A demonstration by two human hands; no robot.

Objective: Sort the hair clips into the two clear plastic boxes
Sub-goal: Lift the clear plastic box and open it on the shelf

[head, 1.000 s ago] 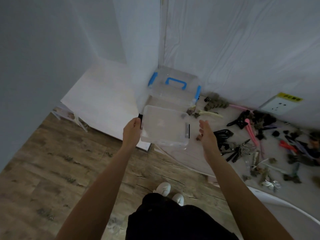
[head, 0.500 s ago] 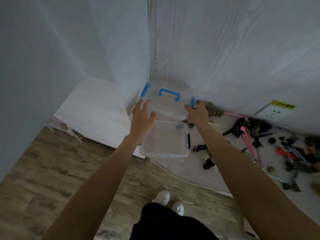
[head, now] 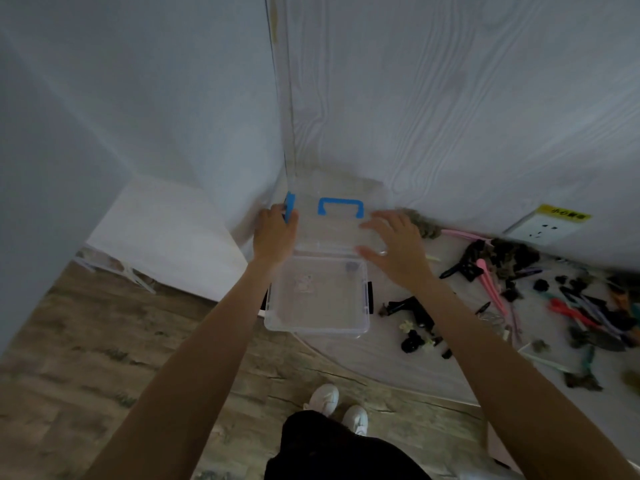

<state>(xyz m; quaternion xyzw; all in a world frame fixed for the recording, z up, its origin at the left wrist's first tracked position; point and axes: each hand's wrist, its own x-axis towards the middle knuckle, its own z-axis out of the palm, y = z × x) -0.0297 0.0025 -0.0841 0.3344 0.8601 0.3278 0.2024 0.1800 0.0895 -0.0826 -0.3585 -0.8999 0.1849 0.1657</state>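
Observation:
Two clear plastic boxes stand in the table's back left corner. The near box [head: 317, 299] has black latches, no lid on it, and one small dark item inside. Behind it sits the lidded box [head: 341, 216] with a blue handle and blue latches. My left hand [head: 275, 233] grips that box's left side at the blue latch. My right hand [head: 394, 247] rests with spread fingers on its right side. Many hair clips [head: 540, 292], black, pink, red and purple, lie scattered on the table to the right, and a few black clips [head: 415, 323] lie beside the near box.
White wood-grain walls meet right behind the boxes. A wall socket [head: 540, 228] with a yellow label sits low at the right. The round white table's edge [head: 381, 379] curves in front; wood floor and my white shoes [head: 337, 405] are below.
Both hands let go of the near box, now set down on the table, and reached back to the sides of the blue-handled box behind it.

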